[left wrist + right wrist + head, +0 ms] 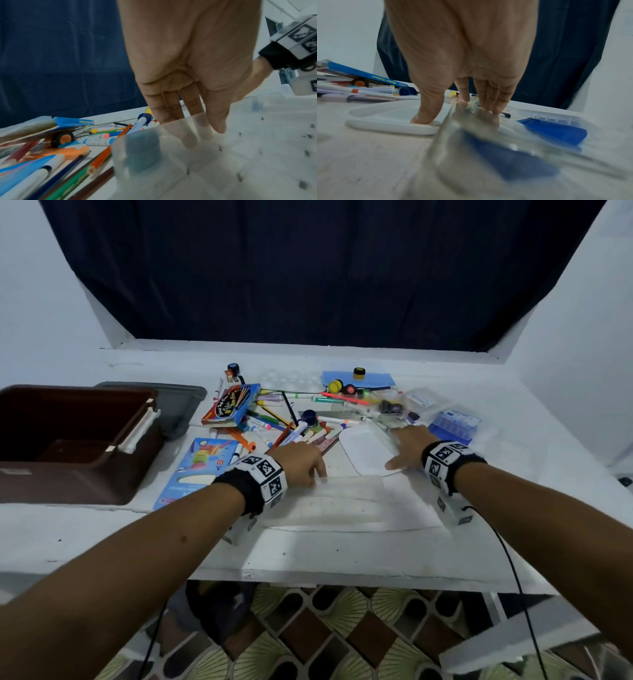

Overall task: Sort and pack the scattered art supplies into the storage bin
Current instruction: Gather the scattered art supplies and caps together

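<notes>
The brown storage bin (51, 477) stands open at the table's left. Markers and pencils (274, 422) lie heaped mid-table, also in the left wrist view (96, 140). My left hand (308, 467) reaches down with straight fingers at the far left corner of a clear plastic box (349, 505). Its fingertips (190, 140) show through the clear wall (257, 148), with the thumb on the near side. My right hand (400, 446) lies open. Its thumb (423, 119) presses a white tray lid (366, 453). Its fingers touch clear plastic beside that lid.
A grey lid (178, 402) lies behind the bin. A crayon box (229, 405), a blue packet (195, 470), paint pots (335, 386) and a clear case with a blue insert (452, 422) surround the heap. The table's front edge (342, 573) is near my forearms.
</notes>
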